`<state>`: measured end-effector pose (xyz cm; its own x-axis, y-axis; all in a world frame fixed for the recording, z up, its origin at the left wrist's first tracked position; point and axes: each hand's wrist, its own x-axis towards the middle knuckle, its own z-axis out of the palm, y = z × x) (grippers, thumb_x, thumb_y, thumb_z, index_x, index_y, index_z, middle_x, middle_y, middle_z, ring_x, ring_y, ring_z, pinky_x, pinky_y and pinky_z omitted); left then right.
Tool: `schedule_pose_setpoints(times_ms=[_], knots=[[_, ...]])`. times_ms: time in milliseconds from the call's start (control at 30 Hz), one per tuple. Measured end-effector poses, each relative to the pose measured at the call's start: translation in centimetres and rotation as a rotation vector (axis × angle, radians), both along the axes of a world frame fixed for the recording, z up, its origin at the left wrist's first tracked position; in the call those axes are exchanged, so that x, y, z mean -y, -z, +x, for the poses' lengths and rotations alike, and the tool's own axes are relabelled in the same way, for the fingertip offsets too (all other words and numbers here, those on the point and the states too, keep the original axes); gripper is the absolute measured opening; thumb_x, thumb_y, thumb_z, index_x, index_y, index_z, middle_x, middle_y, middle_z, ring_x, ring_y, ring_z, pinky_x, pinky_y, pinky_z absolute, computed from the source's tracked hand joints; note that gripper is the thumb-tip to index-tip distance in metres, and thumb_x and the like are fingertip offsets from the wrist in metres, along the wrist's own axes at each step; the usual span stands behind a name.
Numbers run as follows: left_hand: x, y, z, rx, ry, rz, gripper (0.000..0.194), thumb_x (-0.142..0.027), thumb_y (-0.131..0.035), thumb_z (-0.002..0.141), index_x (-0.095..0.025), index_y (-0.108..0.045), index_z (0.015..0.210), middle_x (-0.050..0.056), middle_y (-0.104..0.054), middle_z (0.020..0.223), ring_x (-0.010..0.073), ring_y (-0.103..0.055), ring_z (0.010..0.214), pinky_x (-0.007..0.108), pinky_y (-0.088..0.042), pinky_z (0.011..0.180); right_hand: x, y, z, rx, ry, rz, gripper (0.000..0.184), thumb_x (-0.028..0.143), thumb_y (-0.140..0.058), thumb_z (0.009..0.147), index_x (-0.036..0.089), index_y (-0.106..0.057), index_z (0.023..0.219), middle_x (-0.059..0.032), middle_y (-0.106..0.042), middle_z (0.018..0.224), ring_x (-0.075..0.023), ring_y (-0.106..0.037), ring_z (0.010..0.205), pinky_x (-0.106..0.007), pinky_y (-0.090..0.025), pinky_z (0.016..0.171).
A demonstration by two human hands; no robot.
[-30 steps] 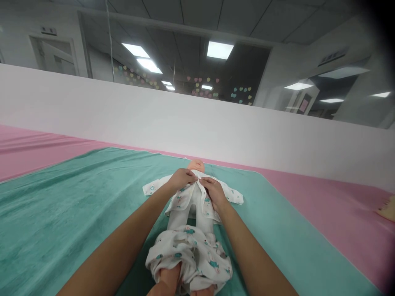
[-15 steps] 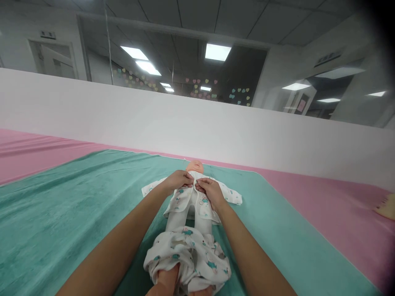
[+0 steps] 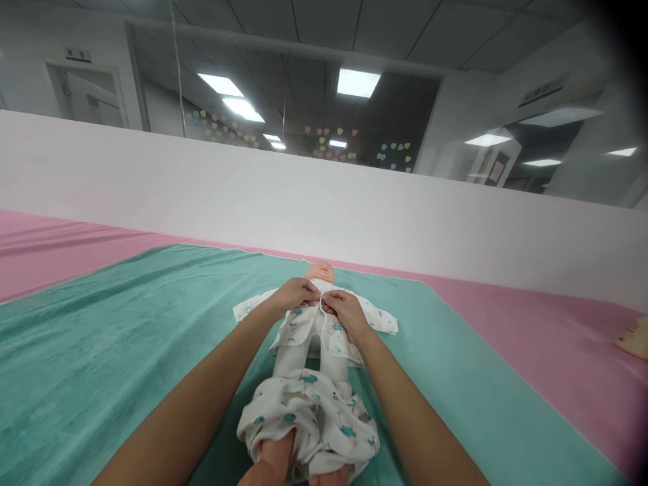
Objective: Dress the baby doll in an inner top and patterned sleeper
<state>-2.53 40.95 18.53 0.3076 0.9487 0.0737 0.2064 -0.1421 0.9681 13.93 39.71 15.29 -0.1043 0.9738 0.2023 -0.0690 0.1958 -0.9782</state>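
Note:
A baby doll [image 3: 322, 273] lies on its back on a teal towel [image 3: 101, 351], head pointing away from me. It wears a white printed jacket [image 3: 331, 331] with sleeves spread to both sides. Printed trousers [image 3: 308, 418] are bunched low around its legs near me. My left hand [image 3: 296, 295] pinches the jacket's left front edge at the chest. My right hand [image 3: 344, 312] pinches the right front edge. Both hands meet at the middle of the chest, fingers closed on the fabric.
The towel lies over a pink sheet [image 3: 531, 351]. A low white wall [image 3: 354, 209] runs behind the doll's head, with glass panels above it. A tan object [image 3: 634, 337] sits at the far right edge.
My right hand moved up from the jacket's lower flap to the chest, and both hands have drawn the two front edges together.

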Motion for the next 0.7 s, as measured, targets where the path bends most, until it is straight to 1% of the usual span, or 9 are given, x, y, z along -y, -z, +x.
schedule_pose_setpoints(times_ms=[133,333,433,500,600,700], knots=[[0.0,0.0,0.1,-0.004,-0.019,-0.011,0.022,-0.031,-0.066,0.061,-0.013,-0.061,0.072,0.001,-0.059,0.057,0.0064,-0.044,0.049,0.018,-0.03,0.047,0.0,0.0,0.0,0.002,-0.005,-0.005,0.022,0.035,-0.069,0.063,0.016,-0.064,0.073,-0.0009,-0.062,0.063,-0.0105,-0.055,0.06,-0.024,-0.044,0.062],[-0.3,0.4,0.0,0.017,-0.005,-0.003,0.022,-0.031,-0.066,0.062,-0.012,-0.061,0.073,0.001,-0.058,0.057,0.0058,-0.043,0.049,0.017,-0.029,0.046,0.0,0.0,0.1,0.023,-0.006,0.008,0.025,0.038,-0.068,0.064,0.016,-0.061,0.075,-0.0007,-0.062,0.065,-0.0101,-0.054,0.06,-0.024,-0.043,0.062],[0.1,0.0,0.1,0.007,0.003,-0.005,0.02,-0.028,-0.065,0.062,-0.012,-0.06,0.072,0.0,-0.058,0.057,0.0056,-0.043,0.049,0.016,-0.029,0.045,0.0,-0.1,0.0,0.085,-0.005,0.028,0.03,0.042,-0.067,0.064,0.016,-0.059,0.076,-0.0001,-0.06,0.063,-0.0098,-0.053,0.058,-0.022,-0.041,0.056],[0.4,-0.3,0.1,0.005,0.009,-0.015,0.018,-0.025,-0.063,0.063,-0.013,-0.06,0.075,-0.001,-0.057,0.056,0.006,-0.044,0.049,0.016,-0.029,0.045,-0.1,-0.2,-0.2,0.148,0.003,0.043,0.032,0.044,-0.065,0.065,0.016,-0.056,0.077,0.0017,-0.057,0.059,-0.0091,-0.05,0.054,-0.021,-0.036,0.05],[0.8,-0.6,0.4,0.015,-0.003,-0.025,0.02,-0.022,-0.061,0.062,-0.014,-0.059,0.08,-0.002,-0.055,0.054,0.0064,-0.046,0.05,0.015,-0.031,0.045,-0.3,-0.1,-0.4,0.217,0.008,0.066,0.028,0.039,-0.063,0.065,0.017,-0.052,0.078,0.0049,-0.051,0.056,-0.0076,-0.044,0.049,-0.019,-0.031,0.044],[0.9,-0.7,0.7,-0.003,-0.032,-0.025,0.02,-0.021,-0.06,0.062,-0.014,-0.059,0.081,-0.002,-0.054,0.051,0.0062,-0.043,0.046,0.015,-0.029,0.042,-0.5,0.1,-0.6,0.264,0.05,0.074,0.019,0.027,-0.059,0.062,0.018,-0.051,0.078,0.0065,-0.047,0.055,-0.0071,-0.042,0.047,-0.018,-0.03,0.043]])
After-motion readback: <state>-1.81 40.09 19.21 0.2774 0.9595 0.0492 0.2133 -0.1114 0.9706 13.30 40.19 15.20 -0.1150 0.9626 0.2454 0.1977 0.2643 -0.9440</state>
